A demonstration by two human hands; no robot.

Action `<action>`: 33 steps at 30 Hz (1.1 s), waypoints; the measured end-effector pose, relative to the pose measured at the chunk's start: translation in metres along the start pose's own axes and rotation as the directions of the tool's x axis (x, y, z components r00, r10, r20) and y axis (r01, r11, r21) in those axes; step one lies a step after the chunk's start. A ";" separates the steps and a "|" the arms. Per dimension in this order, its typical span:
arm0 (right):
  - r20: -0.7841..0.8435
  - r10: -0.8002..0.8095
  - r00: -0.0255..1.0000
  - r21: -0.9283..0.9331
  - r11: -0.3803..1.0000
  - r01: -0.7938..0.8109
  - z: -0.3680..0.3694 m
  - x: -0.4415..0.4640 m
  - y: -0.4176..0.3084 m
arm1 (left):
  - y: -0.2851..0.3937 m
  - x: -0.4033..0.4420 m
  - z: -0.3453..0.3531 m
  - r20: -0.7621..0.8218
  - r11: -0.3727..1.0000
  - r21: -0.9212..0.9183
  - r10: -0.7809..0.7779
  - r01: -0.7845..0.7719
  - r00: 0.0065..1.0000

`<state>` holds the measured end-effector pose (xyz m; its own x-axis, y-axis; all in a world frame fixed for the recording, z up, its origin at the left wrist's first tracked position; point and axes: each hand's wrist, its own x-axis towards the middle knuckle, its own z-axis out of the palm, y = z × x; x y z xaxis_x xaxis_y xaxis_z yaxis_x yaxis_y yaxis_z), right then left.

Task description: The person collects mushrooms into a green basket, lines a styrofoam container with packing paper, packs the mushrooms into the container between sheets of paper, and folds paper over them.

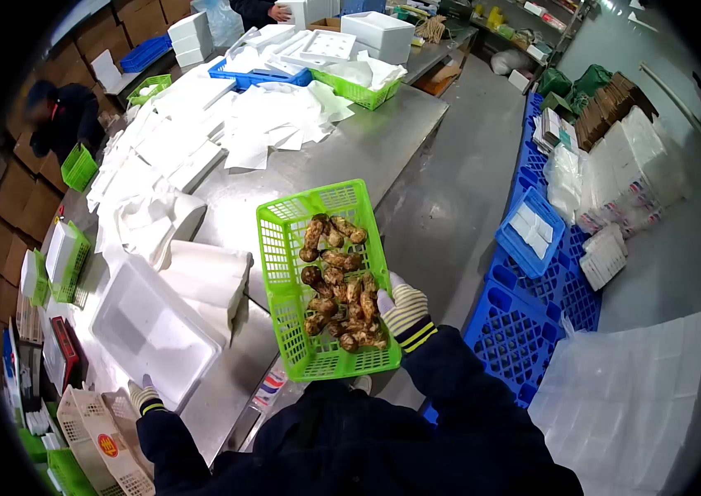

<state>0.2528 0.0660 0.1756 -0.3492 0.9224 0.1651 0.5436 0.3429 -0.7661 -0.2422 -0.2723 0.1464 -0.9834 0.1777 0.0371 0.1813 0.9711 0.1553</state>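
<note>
By table (396,136) | right hand (406,307) grips green basket (325,365) | left hand (147,397) at white tray (154,326), closure unclear

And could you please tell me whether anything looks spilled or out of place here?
Nothing looks spilled: the brown mushrooms lie inside the green basket. Only the white sheets look untidy, strewn unevenly across the metal table.

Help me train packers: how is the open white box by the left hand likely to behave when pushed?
The white box looks stiff, its walls holding straight edges. It resembles foam, so it is probably light for its size. Broad and shallow, it would likely slide rather than tip.
</note>
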 end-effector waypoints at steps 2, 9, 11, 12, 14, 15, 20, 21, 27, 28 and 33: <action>0.010 0.036 0.999 -0.046 0.998 -0.035 -0.003 0.018 0.026 | 0.017 0.004 0.022 -0.038 0.959 -0.275 0.064 -0.072 0.997; 0.037 0.057 0.998 0.028 0.998 -0.058 -0.066 0.097 0.043 | 0.145 -0.017 0.073 0.056 0.530 -0.844 0.241 -0.084 0.969; 0.100 0.145 0.984 0.386 0.906 -0.173 -0.082 0.122 0.065 | 0.185 -0.031 0.081 0.064 0.509 -0.859 0.217 -0.057 0.974; 0.131 0.148 0.980 0.277 0.944 -0.179 -0.069 0.138 0.102 | 0.204 -0.035 0.093 0.077 0.536 -0.843 0.213 -0.051 0.974; 0.187 0.245 0.951 -0.187 0.960 -0.210 -0.048 0.176 0.123 | 0.251 -0.033 0.099 0.091 0.545 -0.834 0.300 -0.092 0.950; 0.187 0.223 0.957 -0.196 0.963 -0.186 -0.037 0.192 0.135 | 0.275 -0.039 0.098 0.100 0.526 -0.842 0.368 -0.118 0.924; 0.224 0.102 0.969 -0.015 0.995 -0.102 -0.069 0.276 0.169 | 0.341 -0.040 0.121 0.111 0.680 -0.693 0.431 -0.241 0.896; 0.233 0.067 0.970 -0.006 0.998 -0.067 -0.078 0.295 0.172 | 0.348 -0.043 0.126 0.114 0.714 -0.652 0.423 -0.254 0.899; 0.442 -0.011 0.897 -0.318 0.933 0.169 -0.088 0.438 0.223 | 0.413 -0.067 0.119 0.445 0.997 -0.052 0.074 -0.057 0.892; 0.466 -0.052 0.883 -0.264 0.945 0.195 -0.084 0.464 0.243 | 0.420 -0.075 0.124 0.362 0.988 -0.147 0.090 -0.039 0.928; 0.388 -0.040 0.921 0.074 0.997 0.012 -0.026 0.546 0.285 | 0.435 -0.089 0.172 0.234 0.729 -0.684 0.185 0.026 0.955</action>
<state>0.2368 0.6715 0.0630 -0.6393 0.7667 -0.0585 0.4816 0.3400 -0.8077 -0.0776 0.1618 0.0405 -0.9071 0.3866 -0.1664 0.1123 0.6033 0.7895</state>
